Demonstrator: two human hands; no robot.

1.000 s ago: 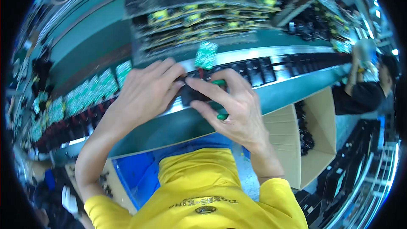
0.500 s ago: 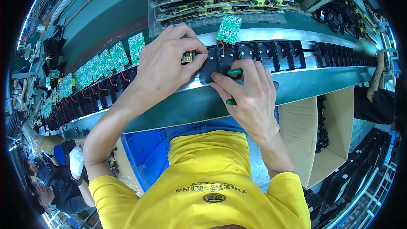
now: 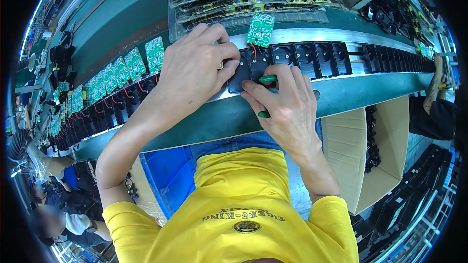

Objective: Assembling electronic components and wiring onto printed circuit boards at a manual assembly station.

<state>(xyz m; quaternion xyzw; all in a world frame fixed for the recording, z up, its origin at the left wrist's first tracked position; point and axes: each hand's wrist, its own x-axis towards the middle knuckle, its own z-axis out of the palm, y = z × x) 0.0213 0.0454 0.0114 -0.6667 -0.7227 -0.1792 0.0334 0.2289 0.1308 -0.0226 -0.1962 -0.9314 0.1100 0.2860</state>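
Note:
My left hand (image 3: 197, 65) is bent over the row at centre, thumb and index finger pinched together. Between them shows a small yellowish bit of a circuit board (image 3: 221, 65), most of it hidden by the fingers. Its fingertips are at the left edge of a black plastic case (image 3: 238, 74). My right hand (image 3: 287, 100) is closed around a tool with green handles (image 3: 267, 79), probably pliers; its jaws are hidden. The right thumb and index fingertip touch the near edge of the same case. Just beyond, a green circuit board (image 3: 261, 29) stands tilted, red wires running into the neighbouring case.
Open black cases (image 3: 307, 58) line the metal rail rightward. At left, several green boards (image 3: 117, 72) stand wired in cases. Stacked trays of yellow-component boards (image 3: 243, 5) lie at the back. A cardboard box (image 3: 343, 153) and a blue bin (image 3: 168, 175) sit below the bench edge. Other people work at both sides.
The yellowish part in my left hand shows less now, as the fingers have shifted slightly. My right hand keeps its place with the green-handled tool.

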